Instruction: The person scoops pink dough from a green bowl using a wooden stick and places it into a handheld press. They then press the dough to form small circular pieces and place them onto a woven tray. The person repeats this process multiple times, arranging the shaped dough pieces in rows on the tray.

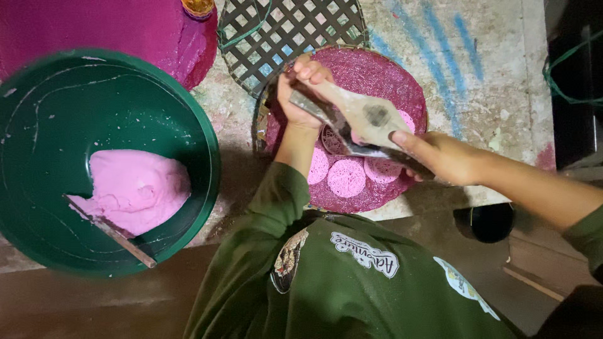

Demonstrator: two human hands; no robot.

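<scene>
My left hand [300, 94] grips the far end of a pale wooden press [367, 116] with a dark metal arm. Closed on that tool's near end, my right hand [440, 157] sits over the right side of the tray. The press hangs above a round magenta woven tray [383, 72]. Several flat pink discs [347, 177] lie along the tray's near side. A small round mould [331, 142] shows just under the press.
A large green basin [157, 94] at the left holds a lump of pink dough [135, 188] and a flat stick [116, 233]. A dark lattice tray [282, 22] lies behind. A magenta surface [94, 28] with a small orange cup [198, 7] is at the top left.
</scene>
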